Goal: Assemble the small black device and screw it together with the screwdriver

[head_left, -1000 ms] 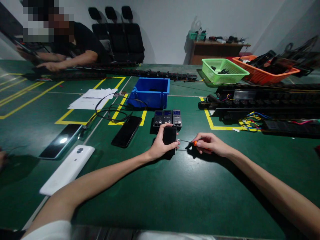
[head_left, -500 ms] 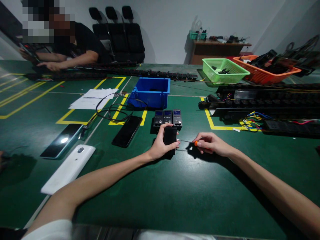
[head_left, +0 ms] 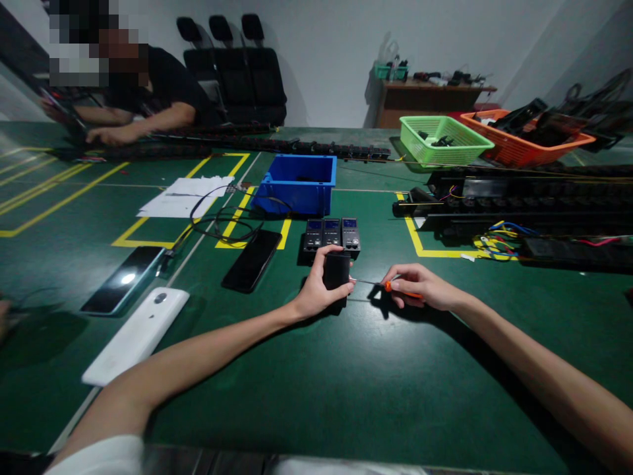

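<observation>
My left hand (head_left: 319,287) is closed around a small black box-shaped device (head_left: 337,270), holding it on edge at the middle of the green table. In my right hand (head_left: 420,285) is a screwdriver (head_left: 388,286) with an orange handle. Its thin shaft points left, and the tip meets the device's right side by my left fingertips; the exact contact point is too small to make out. Just behind the held device stand three dark boxes (head_left: 331,235) in a row, each with a small bluish display.
A blue bin (head_left: 297,194) stands behind the boxes. To the left lie a black phone (head_left: 252,261), a lit phone (head_left: 122,280), a white phone (head_left: 136,336), cable (head_left: 217,221) and papers (head_left: 182,196). Black rails (head_left: 524,198) lie right. Another person (head_left: 168,99) works across the table.
My hands keep nearly the same place, with the screwdriver still against the device. My right fingers have shifted slightly on the handle, showing more orange. The other person's hand has moved a little.
</observation>
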`<action>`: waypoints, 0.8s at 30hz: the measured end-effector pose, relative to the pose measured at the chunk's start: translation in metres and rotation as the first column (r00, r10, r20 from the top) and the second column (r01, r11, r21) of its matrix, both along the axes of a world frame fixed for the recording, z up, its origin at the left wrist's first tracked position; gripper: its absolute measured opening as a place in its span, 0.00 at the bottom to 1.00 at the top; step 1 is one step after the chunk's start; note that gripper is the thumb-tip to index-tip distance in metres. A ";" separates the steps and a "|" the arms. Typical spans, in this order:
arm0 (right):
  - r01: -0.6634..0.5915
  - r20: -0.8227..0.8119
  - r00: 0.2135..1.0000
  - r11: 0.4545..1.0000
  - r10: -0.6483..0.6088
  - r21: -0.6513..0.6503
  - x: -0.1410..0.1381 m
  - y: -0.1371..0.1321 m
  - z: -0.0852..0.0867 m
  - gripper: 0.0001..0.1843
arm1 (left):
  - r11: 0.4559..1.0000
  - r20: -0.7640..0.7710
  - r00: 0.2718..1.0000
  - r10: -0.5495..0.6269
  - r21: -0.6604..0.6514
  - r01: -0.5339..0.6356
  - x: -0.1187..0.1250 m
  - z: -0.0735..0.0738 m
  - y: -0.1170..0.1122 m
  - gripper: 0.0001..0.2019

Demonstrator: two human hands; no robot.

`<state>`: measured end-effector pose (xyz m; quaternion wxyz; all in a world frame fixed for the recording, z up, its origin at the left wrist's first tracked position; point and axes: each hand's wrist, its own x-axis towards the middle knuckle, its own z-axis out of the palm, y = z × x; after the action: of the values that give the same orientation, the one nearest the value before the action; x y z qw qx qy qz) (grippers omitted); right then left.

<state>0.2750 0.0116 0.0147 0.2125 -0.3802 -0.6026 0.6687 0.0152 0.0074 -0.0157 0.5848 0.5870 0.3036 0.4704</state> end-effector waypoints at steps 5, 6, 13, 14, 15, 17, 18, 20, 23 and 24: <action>-0.026 -0.013 1.000 0.998 0.025 -0.062 0.001 -0.001 0.001 0.16 | 0.997 -0.041 0.999 0.017 0.076 -0.013 0.000 0.000 -0.001 0.33; -0.028 -0.009 1.000 0.998 0.027 -0.064 0.001 -0.001 0.002 0.16 | 0.996 -0.062 0.998 0.018 0.084 -0.013 -0.001 0.000 -0.001 0.33; -0.053 0.084 0.995 0.998 0.050 0.030 -0.003 -0.005 0.013 0.17 | 0.992 -0.184 0.981 0.056 0.124 -0.034 -0.002 0.002 -0.007 0.31; -0.053 0.104 0.993 0.997 0.047 0.057 -0.003 -0.005 0.015 0.17 | 0.990 -0.198 0.978 0.064 0.136 -0.038 -0.002 0.002 -0.007 0.31; -0.051 0.124 0.991 0.995 0.040 0.087 -0.004 -0.006 0.017 0.17 | 0.988 -0.210 0.975 0.070 0.146 -0.039 -0.002 0.002 -0.008 0.31; -0.045 0.154 0.988 0.987 0.021 0.155 -0.004 -0.007 0.019 0.17 | 0.987 -0.224 0.972 0.074 0.155 -0.039 -0.002 0.002 -0.008 0.31; -0.040 0.161 0.987 0.981 0.010 0.190 -0.005 -0.008 0.019 0.17 | 0.987 -0.225 0.971 0.075 0.155 -0.041 -0.002 0.002 -0.009 0.31; -0.029 0.165 0.986 0.967 -0.014 0.252 -0.005 -0.009 0.018 0.17 | 0.987 -0.222 0.972 0.083 0.155 -0.049 -0.002 0.002 -0.009 0.31; -0.027 0.187 0.982 0.947 -0.035 0.321 -0.006 -0.010 0.017 0.17 | 0.984 -0.227 0.969 0.100 0.165 -0.063 -0.002 0.002 -0.008 0.30; -0.034 0.201 0.979 0.936 -0.040 0.350 -0.006 -0.011 0.016 0.16 | 0.983 -0.232 0.967 0.107 0.170 -0.068 -0.003 0.002 -0.008 0.30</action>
<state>0.2691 0.0007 0.0311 0.2149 -0.4037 -0.7304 0.5073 0.0127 -0.0008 -0.0132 0.4732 0.6707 0.3591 0.4442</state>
